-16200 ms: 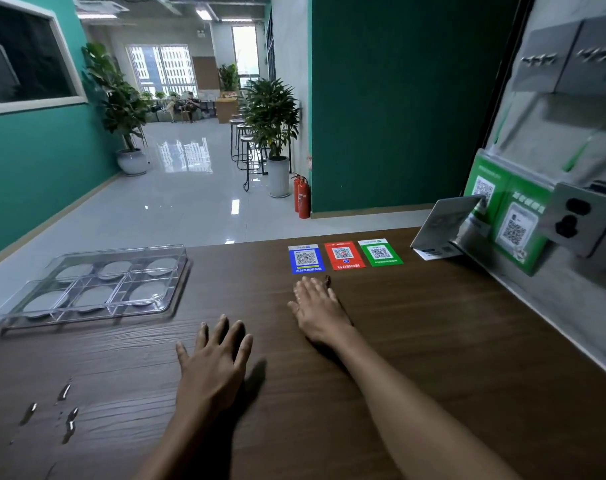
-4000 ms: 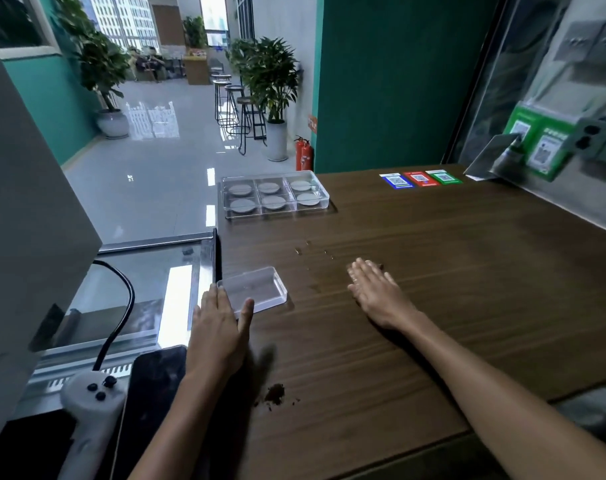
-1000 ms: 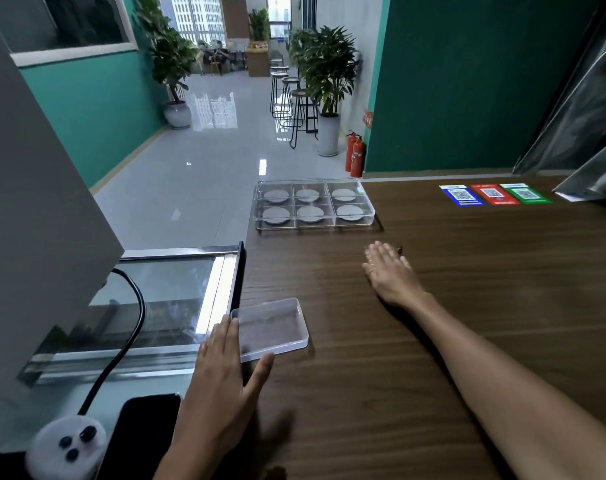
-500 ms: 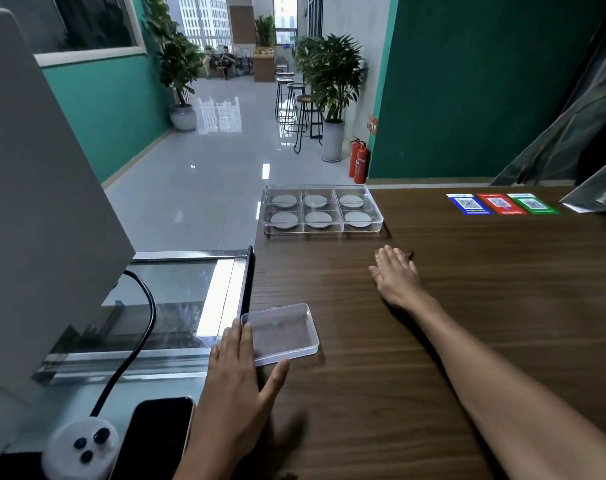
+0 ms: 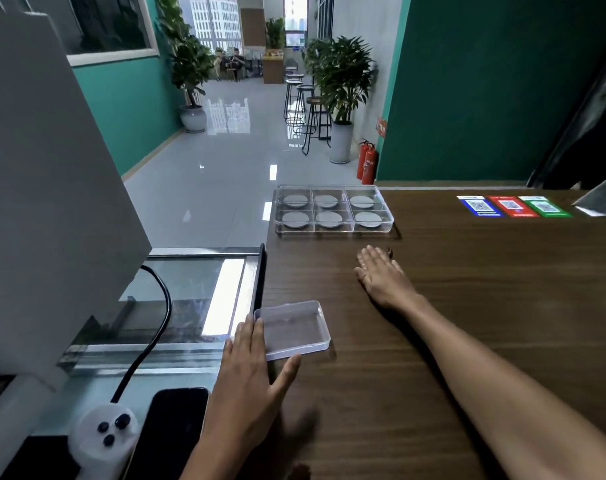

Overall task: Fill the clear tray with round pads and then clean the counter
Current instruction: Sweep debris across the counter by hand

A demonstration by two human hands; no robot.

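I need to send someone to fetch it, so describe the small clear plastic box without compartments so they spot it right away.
Start at the dark wooden counter and go to its left edge, beside the glass-topped display case. The small clear rectangular plastic box lies there under the left hand's fingertips. Unlike the larger clear six-compartment tray farther back, it is undivided and holds no round grey pads.

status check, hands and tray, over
Left hand open, fingers against small clear lid. Right hand flat on counter. Tray full, six pads. Nothing blocking.
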